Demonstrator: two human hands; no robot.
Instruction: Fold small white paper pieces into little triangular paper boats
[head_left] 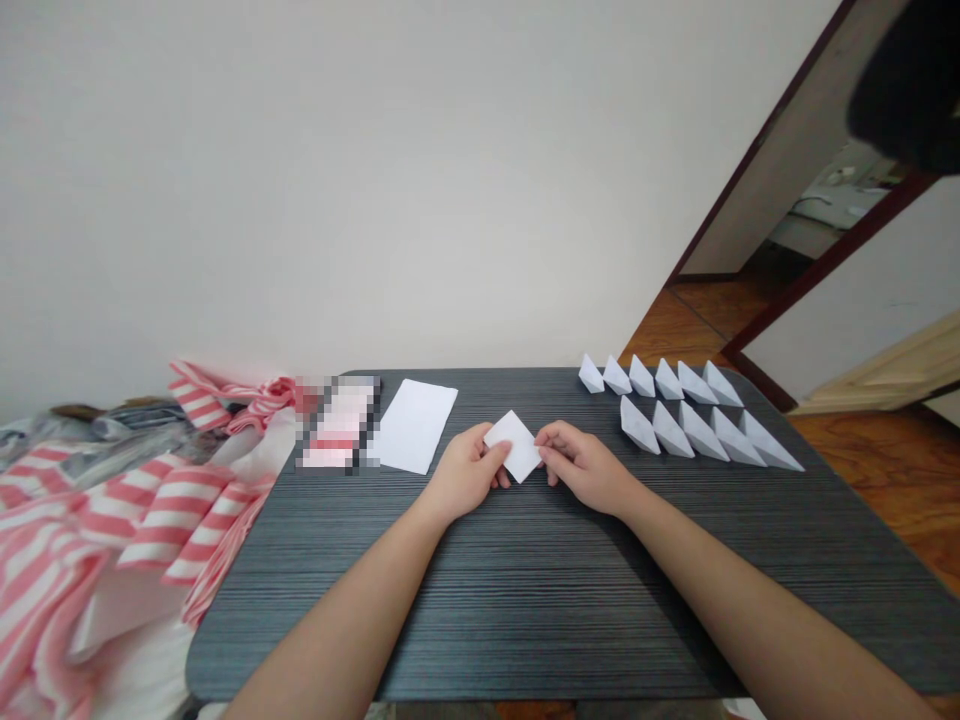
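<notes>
A small white square of folded paper (516,440) is held up over the dark table, turned so one corner points away from me. My left hand (469,470) pinches its left corner, thumb on top and fingers underneath. At the opposite corner, my right hand (583,465) grips the paper between thumb and curled fingers. To the right stand two rows of folded white paper boats (701,432), several in each row. Left of my hands lies a flat stack of white paper sheets (417,425).
The dark wood-grain table (480,600) has rounded corners and meets a pale wall at its far edge. A blurred-out phone-like object (345,420) lies at its left. Red-and-white striped cloth (172,510) is heaped beyond the left edge. A doorway opens at right.
</notes>
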